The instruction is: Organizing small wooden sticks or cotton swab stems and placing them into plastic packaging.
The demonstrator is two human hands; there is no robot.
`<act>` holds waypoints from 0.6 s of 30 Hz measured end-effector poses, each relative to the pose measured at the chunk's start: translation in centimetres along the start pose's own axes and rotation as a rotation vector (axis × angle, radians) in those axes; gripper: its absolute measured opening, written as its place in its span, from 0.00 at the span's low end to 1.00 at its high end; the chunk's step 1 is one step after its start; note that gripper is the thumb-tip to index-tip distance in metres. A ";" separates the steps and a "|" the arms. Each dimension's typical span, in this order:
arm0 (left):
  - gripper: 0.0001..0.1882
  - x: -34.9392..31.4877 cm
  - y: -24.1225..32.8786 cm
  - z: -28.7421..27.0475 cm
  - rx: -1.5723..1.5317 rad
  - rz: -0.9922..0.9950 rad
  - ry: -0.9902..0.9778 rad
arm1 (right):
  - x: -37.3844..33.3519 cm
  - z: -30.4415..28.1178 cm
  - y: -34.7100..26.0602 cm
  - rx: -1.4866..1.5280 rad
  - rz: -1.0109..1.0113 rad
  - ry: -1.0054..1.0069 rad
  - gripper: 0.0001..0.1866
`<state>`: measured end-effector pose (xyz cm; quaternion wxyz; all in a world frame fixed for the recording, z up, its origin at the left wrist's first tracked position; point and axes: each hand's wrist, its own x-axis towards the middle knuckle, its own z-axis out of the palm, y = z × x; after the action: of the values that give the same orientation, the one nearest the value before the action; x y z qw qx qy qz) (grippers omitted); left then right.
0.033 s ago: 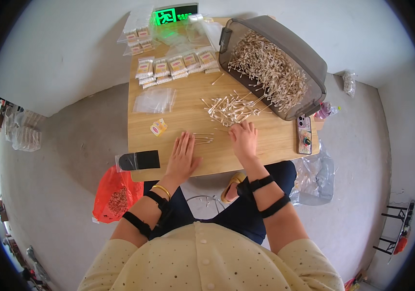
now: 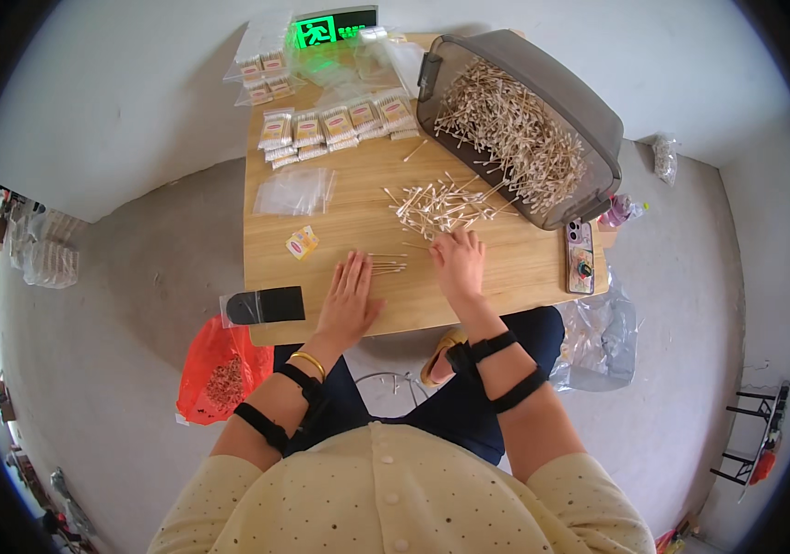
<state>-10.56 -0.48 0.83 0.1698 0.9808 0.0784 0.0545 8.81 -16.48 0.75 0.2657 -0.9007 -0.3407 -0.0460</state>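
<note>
My left hand [image 2: 347,294] lies flat on the table, its fingers stretched forward over one end of a few cotton swabs [image 2: 388,267], whose other ends stick out to the right. To the right, my right hand [image 2: 460,265] has its fingertips pinched on a cotton swab [image 2: 415,245] that points left; part of it is hidden by the fingers. Just beyond that hand spreads a loose pile of cotton swabs [image 2: 439,205]. A small yellow-and-white card [image 2: 302,242] lies ahead and left of my left hand.
A grey plastic bin [image 2: 589,111] full of swabs lies tilted at the back right. Packed swab bags [image 2: 335,123] line the back left, before clear empty bags [image 2: 293,191]. A phone [image 2: 580,258] lies at the right edge, a black pad [image 2: 280,305] at the left. Below hangs a red bag [image 2: 194,369].
My right hand has shifted slightly to the left with the swab, nearer the swabs by my left hand. My left hand has stayed in place.
</note>
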 end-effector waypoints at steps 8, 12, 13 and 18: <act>0.42 0.6 0.7 0.7 -0.071 0.031 0.063 | 1.1 2.6 -4.0 0.184 -0.196 -0.005 0.02; 0.42 1.8 0.7 0.2 0.089 0.027 0.031 | 0.4 0.5 -1.8 0.185 -0.058 0.056 0.05; 0.41 2.1 0.7 0.2 0.107 0.029 0.018 | 0.2 -0.1 -0.8 0.151 -0.035 0.071 0.06; 0.41 2.5 0.8 0.6 0.063 0.041 -0.005 | 0.1 -1.8 1.8 0.043 -0.055 0.034 0.11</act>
<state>-7.94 -1.00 0.70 0.1381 0.9872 0.0594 0.0529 10.21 -18.49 1.54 0.2892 -0.8842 -0.3617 -0.0613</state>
